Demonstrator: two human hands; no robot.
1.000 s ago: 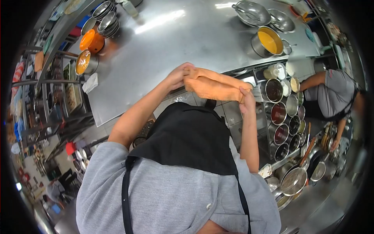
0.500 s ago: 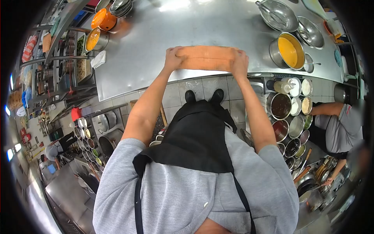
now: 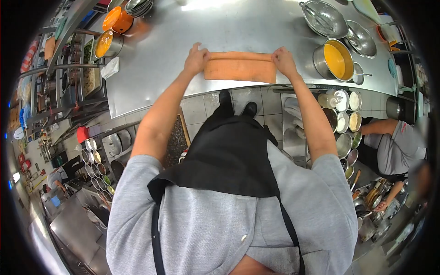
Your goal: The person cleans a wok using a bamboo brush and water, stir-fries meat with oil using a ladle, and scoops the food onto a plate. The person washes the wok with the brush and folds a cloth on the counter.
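On the steel table in front of me lies a folded orange cloth, close to the near edge. It forms a wide rectangle, with a narrow folded strip along its far side. My left hand pinches the far left corner, with some fingers raised. At the far right corner, my right hand has its thumb and fingers closed on the same strip. The near part of the cloth rests flat between my hands.
On the steel table, a pot of orange liquid, a colander with a whisk and a metal bowl stand right. An orange pot and a white cloth are left. A co-worker works at the right.
My hands have shifted from the cloth's sides to its far corners. The crease that ran across its middle now lies nearer the far edge. The view has swung slightly.
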